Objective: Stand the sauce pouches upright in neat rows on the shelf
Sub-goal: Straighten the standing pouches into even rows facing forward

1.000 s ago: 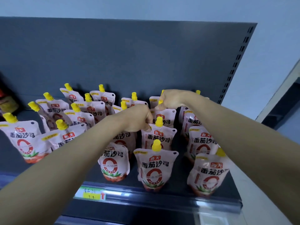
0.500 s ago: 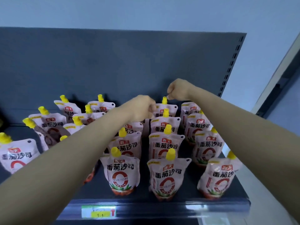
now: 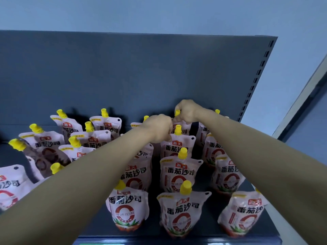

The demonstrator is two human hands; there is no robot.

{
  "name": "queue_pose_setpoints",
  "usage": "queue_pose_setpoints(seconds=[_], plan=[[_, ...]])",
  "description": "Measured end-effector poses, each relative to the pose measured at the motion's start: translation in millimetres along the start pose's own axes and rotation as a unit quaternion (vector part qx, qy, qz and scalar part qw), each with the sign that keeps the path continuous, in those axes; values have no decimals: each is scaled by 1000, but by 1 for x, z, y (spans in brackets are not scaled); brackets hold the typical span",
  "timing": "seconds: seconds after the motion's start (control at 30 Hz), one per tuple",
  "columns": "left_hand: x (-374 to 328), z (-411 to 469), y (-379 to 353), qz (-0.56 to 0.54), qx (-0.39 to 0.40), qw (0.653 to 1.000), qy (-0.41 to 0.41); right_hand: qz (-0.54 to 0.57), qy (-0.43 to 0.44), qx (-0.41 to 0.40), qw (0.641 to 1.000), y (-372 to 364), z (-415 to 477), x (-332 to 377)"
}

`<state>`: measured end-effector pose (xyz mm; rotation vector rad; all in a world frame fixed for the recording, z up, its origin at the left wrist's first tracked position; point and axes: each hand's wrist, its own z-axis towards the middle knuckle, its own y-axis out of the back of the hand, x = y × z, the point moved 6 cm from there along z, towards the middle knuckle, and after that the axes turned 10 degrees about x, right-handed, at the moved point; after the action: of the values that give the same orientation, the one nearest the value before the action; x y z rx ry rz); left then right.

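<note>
Many pink-and-white sauce pouches with yellow caps stand on a dark grey shelf. On the right they form three rows running front to back, such as the front middle pouch. My right hand is curled around the cap end of the rearmost pouch in the middle row, against the back panel. My left hand is curled tight just beside it, over the pouch tops; what it holds is hidden. On the left, other pouches lean at mixed angles.
The shelf's grey back panel rises behind the pouches, with a slotted upright at its right end. A pale wall and a door frame lie to the right. A price-label strip runs under the shelf's front edge.
My right hand has dropped from above the rear pouch onto its cap end. My left hand stays next to it. The view has tilted up, so the shelf's front edge sits lower.
</note>
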<state>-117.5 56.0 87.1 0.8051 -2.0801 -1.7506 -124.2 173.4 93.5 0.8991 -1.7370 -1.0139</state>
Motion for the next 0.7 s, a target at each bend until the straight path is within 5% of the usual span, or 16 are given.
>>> queue_pose_setpoints(seconds=[0.3,0.5,0.7], plan=[[5,-2,-1,-10,19,1000,-5,-10,-19,16,1000,6,-2,0],[19,-36,38,-128,-47,990,-40,-78,33,-125,988,44,-30,38],[50,-97,50,-174,-48,983,-25,-13,107,149,983,-5,-61,95]])
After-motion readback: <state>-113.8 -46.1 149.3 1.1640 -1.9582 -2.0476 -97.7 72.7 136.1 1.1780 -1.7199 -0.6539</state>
